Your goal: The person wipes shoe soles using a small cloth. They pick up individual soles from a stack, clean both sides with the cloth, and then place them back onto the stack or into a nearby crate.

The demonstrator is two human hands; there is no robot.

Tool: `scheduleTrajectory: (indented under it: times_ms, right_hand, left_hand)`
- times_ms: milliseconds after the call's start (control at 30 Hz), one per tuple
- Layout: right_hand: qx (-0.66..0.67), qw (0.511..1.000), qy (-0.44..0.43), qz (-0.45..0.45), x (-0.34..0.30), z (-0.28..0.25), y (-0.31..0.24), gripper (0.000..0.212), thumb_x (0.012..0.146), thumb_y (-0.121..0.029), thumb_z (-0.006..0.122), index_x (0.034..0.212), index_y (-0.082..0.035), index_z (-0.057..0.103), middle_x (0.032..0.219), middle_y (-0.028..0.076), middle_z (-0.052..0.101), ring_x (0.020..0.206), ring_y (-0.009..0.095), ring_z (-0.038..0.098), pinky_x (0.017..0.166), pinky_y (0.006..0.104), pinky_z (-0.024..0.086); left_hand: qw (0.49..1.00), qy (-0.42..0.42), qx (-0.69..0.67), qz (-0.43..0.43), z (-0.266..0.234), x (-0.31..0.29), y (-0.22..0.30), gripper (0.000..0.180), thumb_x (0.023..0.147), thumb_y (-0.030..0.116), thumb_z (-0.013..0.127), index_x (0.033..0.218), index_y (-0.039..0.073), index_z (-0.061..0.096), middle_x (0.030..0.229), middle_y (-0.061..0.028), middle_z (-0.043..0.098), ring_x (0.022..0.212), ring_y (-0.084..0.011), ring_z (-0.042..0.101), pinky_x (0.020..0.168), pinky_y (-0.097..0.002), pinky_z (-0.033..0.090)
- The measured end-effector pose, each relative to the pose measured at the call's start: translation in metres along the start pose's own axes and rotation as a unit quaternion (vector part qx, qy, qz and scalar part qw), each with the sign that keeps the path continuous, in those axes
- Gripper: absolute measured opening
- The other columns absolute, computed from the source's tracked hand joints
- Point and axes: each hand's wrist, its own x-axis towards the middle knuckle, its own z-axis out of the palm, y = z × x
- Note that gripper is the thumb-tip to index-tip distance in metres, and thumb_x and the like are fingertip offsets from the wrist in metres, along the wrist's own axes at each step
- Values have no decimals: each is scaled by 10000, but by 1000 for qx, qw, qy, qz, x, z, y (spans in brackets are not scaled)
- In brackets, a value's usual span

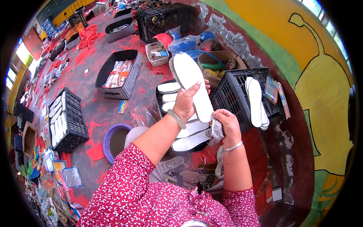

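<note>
A white insole [186,70] with a grey edge, perhaps one of a pair, is gripped by my left hand [186,101], thumb across its top face. The fingers of my right hand [229,126] are closed around a crumpled grey cloth [216,132] beside the insole's lower end. Under my hands, more white insoles [191,141] lie in a dark container, partly hidden by my arms. Further insoles [254,101] rest on an upturned black plastic crate [236,89] to the right, next to a pack of coloured sticks [270,90].
On the left stands a black crate [77,121] filled with insoles. A purple-rimmed bucket [107,140] is near my left elbow. Ahead are a patterned fabric bin [126,85] with packets and a white basket [150,48]. A painted wall [325,94] runs along the right.
</note>
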Motion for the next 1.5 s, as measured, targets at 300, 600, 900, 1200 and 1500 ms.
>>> scheduleTrajectory:
  times_ms: [300, 600, 900, 1200, 1500]
  right_hand:
    - [26, 999, -21, 1, 1, -3, 2, 56, 831, -46, 643, 834, -16, 596, 722, 61, 615, 590, 138, 603, 529, 252, 482]
    - [-5, 1000, 9, 22, -2, 3, -1, 168, 824, -42, 655, 972, 36, 647, 821, 71, 661, 663, 121, 618, 597, 244, 496]
    - [-39, 999, 0, 28, -1, -5, -4, 130, 819, -36, 651, 930, 32, 648, 791, 62, 655, 653, 113, 608, 586, 236, 485]
    - [-79, 996, 13, 28, -2, -1, -5, 134, 808, -41, 664, 924, 24, 650, 767, 25, 634, 639, 96, 576, 586, 226, 462]
    - [-35, 997, -54, 43, -7, -11, -18, 343, 879, -144, 637, 1171, 20, 563, 916, 42, 654, 726, 76, 598, 586, 211, 485]
  left_hand:
    - [1000, 3, -5, -5, 0, 1, 0, 263, 898, 133, 590, 1105, -28, 565, 1020, -116, 638, 912, -193, 625, 821, -328, 530]
    - [999, -40, -7, -30, 4, -3, 2, 310, 894, 151, 599, 1137, -32, 542, 1050, -140, 630, 944, -219, 622, 858, -357, 522]
    - [998, -55, -6, -31, 7, -6, 3, 326, 901, 164, 591, 1147, -39, 521, 1060, -151, 621, 958, -223, 614, 876, -366, 510]
    - [999, -39, -12, -31, 3, -3, 2, 308, 923, 160, 542, 1147, -51, 518, 1059, -159, 617, 945, -232, 615, 868, -377, 515]
    - [995, 1, -88, -38, -9, 5, 11, 260, 933, 129, 494, 1104, -61, 537, 985, -149, 624, 887, -239, 626, 808, -387, 538]
